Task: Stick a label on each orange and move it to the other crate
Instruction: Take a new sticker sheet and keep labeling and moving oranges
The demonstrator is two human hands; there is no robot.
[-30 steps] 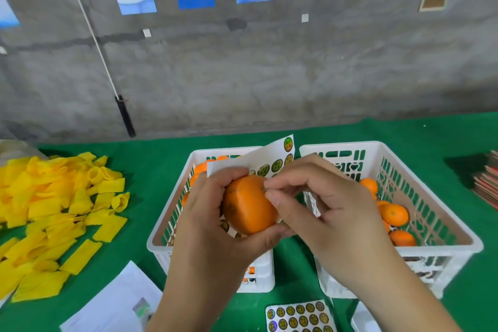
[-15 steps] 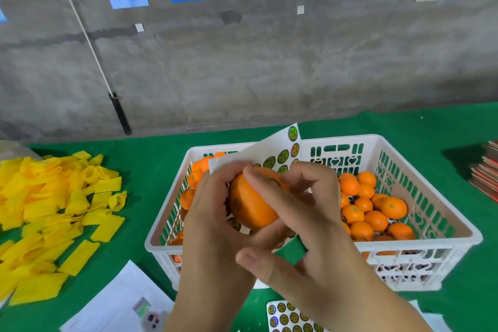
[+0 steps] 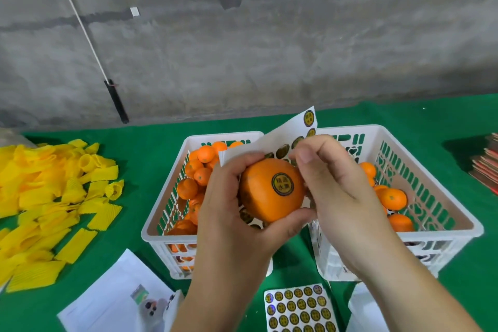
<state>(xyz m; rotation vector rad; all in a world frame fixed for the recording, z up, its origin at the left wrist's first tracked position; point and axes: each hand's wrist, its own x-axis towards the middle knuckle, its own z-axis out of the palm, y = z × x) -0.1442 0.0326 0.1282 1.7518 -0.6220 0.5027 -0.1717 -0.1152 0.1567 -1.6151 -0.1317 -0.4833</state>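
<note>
My left hand grips an orange in front of the two white crates and holds a white sticker sheet behind it. A round dark label is stuck on the orange's front. My right hand curls against the orange's right side, with its thumb at the sheet's edge. The left crate holds several oranges. The right crate holds several oranges too.
A second sticker sheet lies on the green cloth near me. Yellow foam nets are piled at the left. White papers lie front left and stacked books sit at the right edge. A rod leans against the wall.
My right hand has drawn back off the orange's front to its right side, uncovering the label now stuck there. My left hand keeps its hold on the orange and sheet.
</note>
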